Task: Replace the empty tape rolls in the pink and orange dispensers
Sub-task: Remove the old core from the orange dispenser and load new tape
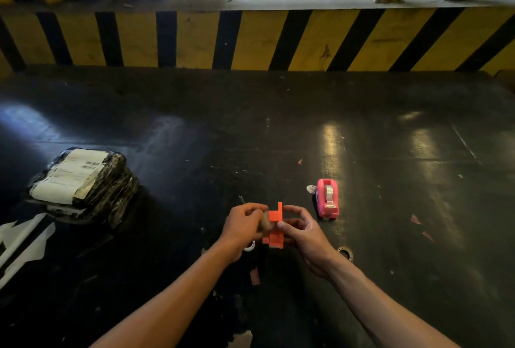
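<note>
Near the middle of the dark floor, the right hand (302,232) grips the orange dispenser (274,229) while the left hand (243,226) pinches a tape roll (265,223) against it. Seating comes next, needing hub alignment. The pink dispenser (328,202), loaded, sits just right.
</note>
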The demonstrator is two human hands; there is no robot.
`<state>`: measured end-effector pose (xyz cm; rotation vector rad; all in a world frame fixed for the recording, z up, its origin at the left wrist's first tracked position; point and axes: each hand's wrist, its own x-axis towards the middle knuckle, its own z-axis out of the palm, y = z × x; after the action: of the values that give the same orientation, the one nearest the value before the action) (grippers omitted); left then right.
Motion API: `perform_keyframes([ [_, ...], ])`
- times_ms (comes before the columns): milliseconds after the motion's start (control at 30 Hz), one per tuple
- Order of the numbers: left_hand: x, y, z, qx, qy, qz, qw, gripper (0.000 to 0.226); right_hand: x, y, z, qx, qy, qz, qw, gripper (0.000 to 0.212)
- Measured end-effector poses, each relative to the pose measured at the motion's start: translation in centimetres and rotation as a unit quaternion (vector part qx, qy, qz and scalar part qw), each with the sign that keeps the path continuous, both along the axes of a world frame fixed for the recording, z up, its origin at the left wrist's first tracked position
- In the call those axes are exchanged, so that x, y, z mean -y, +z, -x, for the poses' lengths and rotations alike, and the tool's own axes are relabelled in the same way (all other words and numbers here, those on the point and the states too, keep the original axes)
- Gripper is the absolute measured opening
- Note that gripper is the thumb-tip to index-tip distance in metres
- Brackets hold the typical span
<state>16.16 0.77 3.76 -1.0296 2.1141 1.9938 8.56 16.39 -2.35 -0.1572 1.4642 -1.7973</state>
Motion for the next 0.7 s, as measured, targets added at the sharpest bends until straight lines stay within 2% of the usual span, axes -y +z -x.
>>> perform_keyframes([
  [200,0.4,0.2,0.2,0.001,0.036,-0.118,0.992,0.024,-0.2,0.5,0.1,0.007,0.008,0.015,1.0,0.072],
  [367,1.0,0.2,0.2,0.005,-0.012,-0.089,0.996,0.029,-0.1,1.1,0.0,0.011,0.023,0.03,0.999,0.067],
  [467,1.3,0.3,0.1,0.006,-0.013,-0.066,0.998,0.034,-0.3,1.3,0.0,0.012,0.023,0.031,0.999,0.073],
  [533,1.5,0.5,0.1,0.01,-0.012,-0.066,0.998,0.029,-0.3,1.3,0.1,0.005,0.032,0.023,0.999,0.077],
  [700,1.4,1.1,0.1,0.016,-0.009,-0.078,0.997,0.018,-0.2,1.3,0.2,0.008,0.052,0.025,0.998,0.064],
])
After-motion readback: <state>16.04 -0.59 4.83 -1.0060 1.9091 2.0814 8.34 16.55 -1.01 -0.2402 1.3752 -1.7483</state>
